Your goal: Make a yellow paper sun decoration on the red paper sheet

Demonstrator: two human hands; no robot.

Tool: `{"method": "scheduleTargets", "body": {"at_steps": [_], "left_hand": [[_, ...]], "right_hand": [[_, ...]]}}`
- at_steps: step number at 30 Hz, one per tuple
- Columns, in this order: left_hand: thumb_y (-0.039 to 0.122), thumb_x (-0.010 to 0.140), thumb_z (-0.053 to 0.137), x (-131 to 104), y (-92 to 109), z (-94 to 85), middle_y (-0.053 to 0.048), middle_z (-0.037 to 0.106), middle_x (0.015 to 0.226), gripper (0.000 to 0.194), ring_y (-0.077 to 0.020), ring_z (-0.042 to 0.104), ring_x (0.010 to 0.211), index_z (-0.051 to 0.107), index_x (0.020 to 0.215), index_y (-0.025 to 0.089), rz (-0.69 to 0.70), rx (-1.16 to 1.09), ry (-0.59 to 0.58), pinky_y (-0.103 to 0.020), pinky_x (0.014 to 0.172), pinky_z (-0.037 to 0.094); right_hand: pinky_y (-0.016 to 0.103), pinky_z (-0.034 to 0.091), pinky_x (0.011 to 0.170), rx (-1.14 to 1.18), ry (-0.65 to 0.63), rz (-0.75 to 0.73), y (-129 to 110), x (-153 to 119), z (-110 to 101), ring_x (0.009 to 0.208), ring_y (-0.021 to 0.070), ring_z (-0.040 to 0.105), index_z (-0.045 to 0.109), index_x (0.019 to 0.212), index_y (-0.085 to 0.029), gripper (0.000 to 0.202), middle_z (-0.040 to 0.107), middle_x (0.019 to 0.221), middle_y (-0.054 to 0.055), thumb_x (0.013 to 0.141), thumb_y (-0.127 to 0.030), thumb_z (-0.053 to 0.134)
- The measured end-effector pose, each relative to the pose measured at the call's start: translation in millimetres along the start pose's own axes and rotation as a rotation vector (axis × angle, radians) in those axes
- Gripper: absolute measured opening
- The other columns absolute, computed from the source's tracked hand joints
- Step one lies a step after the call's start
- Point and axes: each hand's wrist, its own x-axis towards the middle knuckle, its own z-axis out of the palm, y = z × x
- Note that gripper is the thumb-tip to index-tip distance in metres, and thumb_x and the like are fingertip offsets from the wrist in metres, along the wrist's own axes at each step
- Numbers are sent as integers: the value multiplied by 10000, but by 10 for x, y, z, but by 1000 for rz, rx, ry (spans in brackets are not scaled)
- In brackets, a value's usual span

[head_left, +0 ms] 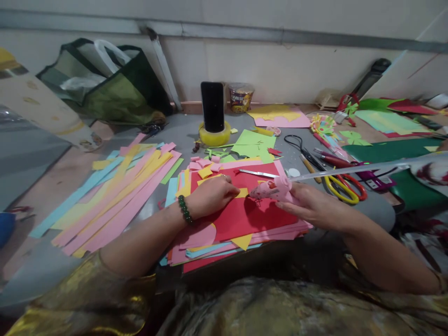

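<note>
My right hand (306, 205) is wrapped round a pink patterned hot glue gun (269, 189), its nozzle pointing left. A long translucent glue stick (343, 172) runs out of its back end to the right. With fingers pinched, my left hand (215, 193) holds a small yellow paper piece (242, 192), and the nozzle tip is right at that piece's edge. Below both hands lies a red paper sheet (238, 221) on a stack of coloured paper. Beyond the glue gun, a slim metal blade (257, 173) rests on the red sheet.
Coloured paper strips (122, 196) spread at left. A phone (213, 107) stands in a yellow tape roll (215, 136) at the back, beside a snack cup (241, 97). Yellow-handled scissors (341, 189) and other tools lie at right. A green bag (115, 88) stands back left.
</note>
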Motion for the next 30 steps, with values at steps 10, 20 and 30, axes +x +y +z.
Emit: {"method": "scheduleTargets", "body": {"at_steps": [10,20,30], "left_hand": [[193,932,482,-3,2,-8,-83,661,881,306,-174,586,742,784,979,194,12,23,0,-286,678,448],[204,926,470,-5,-28,25,-79,660,869,314,-176,589,757,782,966,205,31,-2,30,-285,696,461],[177,862,544,-10,-16,-6,-86,737,1051,367,-213,655,929,672,1206,180,-74,-205,82,-312,820,505]], "right_hand": [[289,367,548,-37,-2,62,-3,9,-4,574,171,505,430,666,-235,351,574,652,41,889,-505,418],[291,316,511,-21,-2,93,-22,32,-2,514,154,428,354,634,-251,377,486,581,4,880,-530,414],[296,346,502,161,180,40,50,-31,-46,516,147,394,309,558,-253,511,385,537,-17,873,-637,431]]}}
